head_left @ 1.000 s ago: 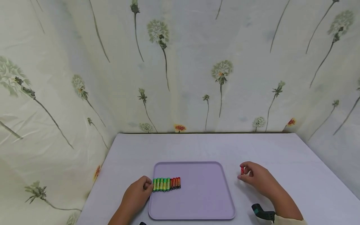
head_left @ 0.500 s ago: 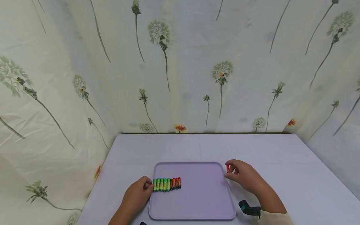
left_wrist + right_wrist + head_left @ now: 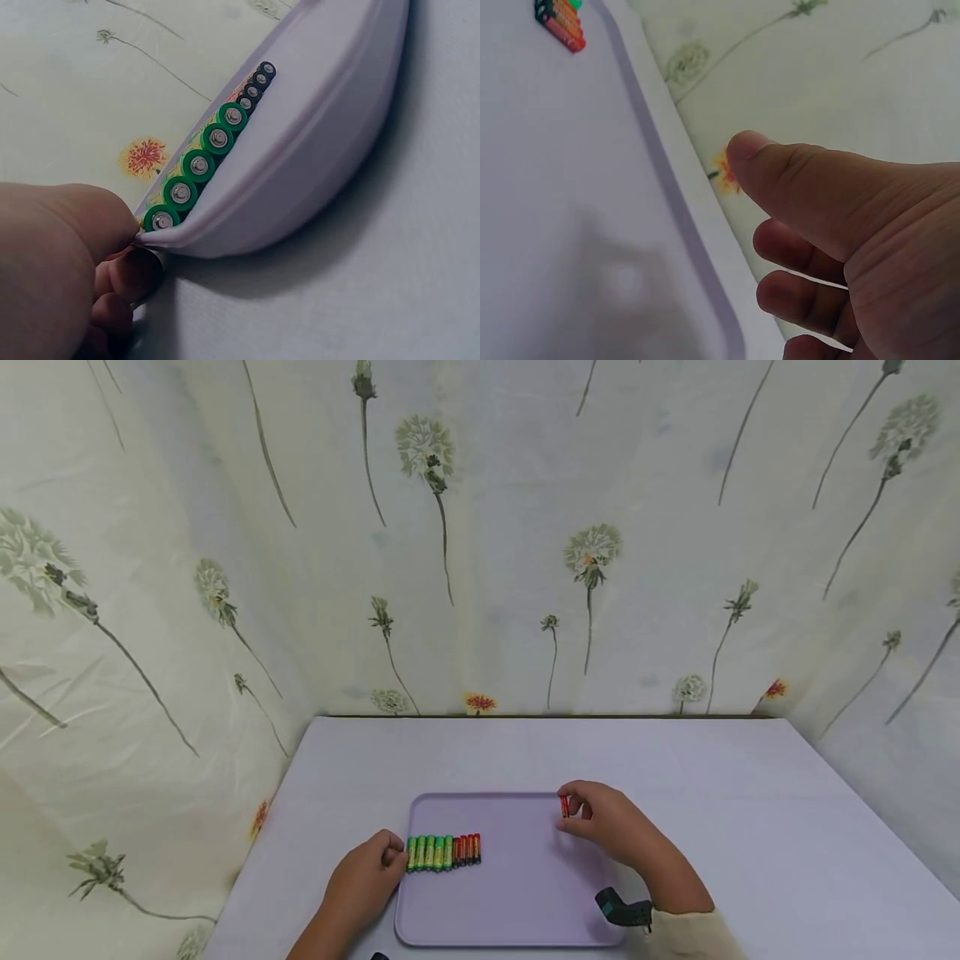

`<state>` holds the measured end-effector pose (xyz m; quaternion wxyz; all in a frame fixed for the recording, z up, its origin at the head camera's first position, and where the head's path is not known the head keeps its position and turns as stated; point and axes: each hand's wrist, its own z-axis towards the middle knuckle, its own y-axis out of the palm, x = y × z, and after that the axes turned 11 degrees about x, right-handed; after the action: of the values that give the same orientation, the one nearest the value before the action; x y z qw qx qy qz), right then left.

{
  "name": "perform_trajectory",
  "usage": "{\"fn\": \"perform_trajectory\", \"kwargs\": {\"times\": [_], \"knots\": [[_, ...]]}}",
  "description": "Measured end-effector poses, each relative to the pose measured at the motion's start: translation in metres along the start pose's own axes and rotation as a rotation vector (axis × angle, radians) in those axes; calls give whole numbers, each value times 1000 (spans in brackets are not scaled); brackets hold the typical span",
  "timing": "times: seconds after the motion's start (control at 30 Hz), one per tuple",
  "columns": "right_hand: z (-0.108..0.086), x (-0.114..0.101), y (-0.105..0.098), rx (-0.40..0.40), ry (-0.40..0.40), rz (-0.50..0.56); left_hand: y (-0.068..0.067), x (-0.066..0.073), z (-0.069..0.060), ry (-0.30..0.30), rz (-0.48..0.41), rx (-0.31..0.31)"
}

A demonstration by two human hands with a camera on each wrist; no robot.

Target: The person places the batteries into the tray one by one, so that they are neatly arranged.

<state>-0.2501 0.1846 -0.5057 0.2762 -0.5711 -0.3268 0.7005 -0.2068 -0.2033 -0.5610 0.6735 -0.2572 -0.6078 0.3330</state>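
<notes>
My right hand (image 3: 609,820) holds a small red battery (image 3: 565,807) upright between thumb and forefinger, above the far right part of a lilac tray (image 3: 517,902). In the right wrist view the thumb (image 3: 802,176) hides that battery. My left hand (image 3: 363,875) pinches the tray's left rim, its thumb (image 3: 101,217) on top in the left wrist view. Just inside that rim, a row of several thicker green batteries (image 3: 430,853) lies side by side. Several thinner red-and-black batteries (image 3: 469,849) continue the row to the right.
The tray stands on a white table (image 3: 720,777) with a straight back edge. Behind and beside it hangs a dandelion-print cloth (image 3: 495,527). A black wrist camera (image 3: 622,910) sits on the right forearm, near the tray's right side.
My right hand has moved left with the red battery, from beside the tray to over its far right part. The left hand and the row of batteries have stayed in place.
</notes>
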Motion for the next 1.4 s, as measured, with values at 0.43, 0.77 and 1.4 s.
{"fn": "perform_trajectory", "kwargs": {"times": [0.43, 0.77, 1.4], "knots": [[13, -44, 32, -109, -86, 42, 2, 1, 2, 25, -6, 5], [16, -54, 71, -197, -146, -34, 5, 0, 1, 22, -11, 5], [10, -60, 97, -216, -206, -105, 12, -7, -7, 20, -11, 27]]}}
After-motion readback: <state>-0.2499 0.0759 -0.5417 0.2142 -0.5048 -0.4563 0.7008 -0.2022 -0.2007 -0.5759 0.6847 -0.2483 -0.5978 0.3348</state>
